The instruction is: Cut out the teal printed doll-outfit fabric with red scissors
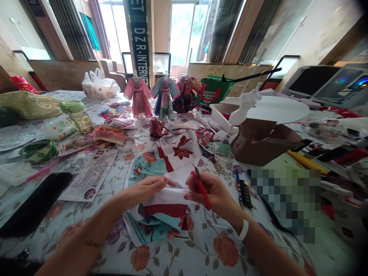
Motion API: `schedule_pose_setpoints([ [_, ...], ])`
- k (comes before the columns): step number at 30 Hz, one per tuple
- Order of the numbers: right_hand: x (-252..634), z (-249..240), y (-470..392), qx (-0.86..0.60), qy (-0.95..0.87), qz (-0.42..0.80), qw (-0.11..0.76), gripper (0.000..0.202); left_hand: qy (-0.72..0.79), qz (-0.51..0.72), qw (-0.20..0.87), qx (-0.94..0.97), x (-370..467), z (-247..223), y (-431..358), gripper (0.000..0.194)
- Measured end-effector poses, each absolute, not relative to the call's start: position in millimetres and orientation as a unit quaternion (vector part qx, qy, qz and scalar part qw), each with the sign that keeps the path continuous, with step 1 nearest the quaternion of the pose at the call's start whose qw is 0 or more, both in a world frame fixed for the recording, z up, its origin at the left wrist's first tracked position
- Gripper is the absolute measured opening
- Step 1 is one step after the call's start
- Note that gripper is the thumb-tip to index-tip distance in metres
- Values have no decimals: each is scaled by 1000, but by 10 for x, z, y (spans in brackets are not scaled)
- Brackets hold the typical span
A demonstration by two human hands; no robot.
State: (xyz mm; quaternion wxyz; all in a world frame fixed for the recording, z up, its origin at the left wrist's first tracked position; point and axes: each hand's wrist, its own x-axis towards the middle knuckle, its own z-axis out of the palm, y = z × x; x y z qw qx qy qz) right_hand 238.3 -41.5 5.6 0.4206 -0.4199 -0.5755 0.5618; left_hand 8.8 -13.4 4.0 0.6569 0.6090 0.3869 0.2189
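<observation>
A printed cloth (165, 210) in white, red and light blue lies partly folded on the flowered tablecloth (161, 258). My left hand (151, 188) rests on its white part, fingers close together and pointing right, with the fingertips partly hidden in the folds. Facing it, my right hand (209, 191) holds red-handled scissors (202, 188) against the palm, the dark tip pointing up and away. The thumb and a finger of this hand also touch the white edge of the cloth.
Three small dressed forms, one in a pink robe (138, 97), stand behind the cloth. A cardboard box (258, 143) and white mannequin (244, 105) are at right; a black phone (36, 203), green tape roll (40, 151) and green-lidded bottle (77, 117) at left.
</observation>
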Motion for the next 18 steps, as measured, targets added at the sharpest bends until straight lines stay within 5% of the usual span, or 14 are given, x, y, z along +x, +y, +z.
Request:
schedule_pose_setpoints([
  [8,2339,28,-429,-466,-599,462,460,32,358,357,709,491,119,58,-142,26],
  [18,2302,-33,-459,-503,-607,391,475,25,353,268,721,533,145,59,-188,19],
])
